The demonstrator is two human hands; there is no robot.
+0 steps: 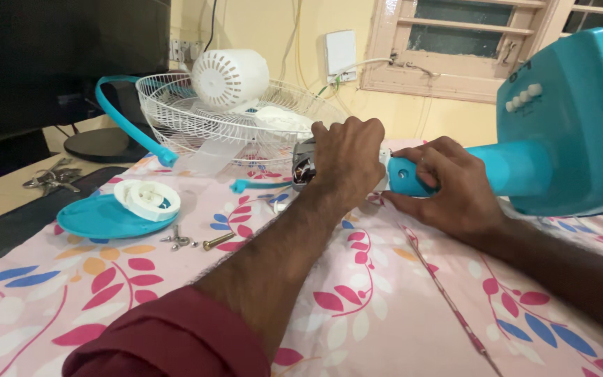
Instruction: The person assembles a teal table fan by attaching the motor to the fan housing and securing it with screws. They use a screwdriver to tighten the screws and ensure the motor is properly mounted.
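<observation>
Near edge: floral pink cloth (399, 307) on the bed, open at 6 o'clock. Left hand (347, 157) curls tight over the bare motor (304, 169), centre frame. Right hand (448, 185), at 3 o'clock of it, grips the teal fan neck (413, 174) w/ fingers wrapped. Screws (190, 241) and teal disc (88, 220) at 9 o'clock. White grille (176, 119) beyond, 11 o'clock.

Fan stand (567, 139): turquoise, white buttons. Grille (197, 126): white wire, turquoise rim. Motor cover (230, 78): white. Disc (99, 218): turquoise. Cloth (399, 307): pink, with red, blue, orange leaf print. Sleeve (169, 342): maroon.
</observation>
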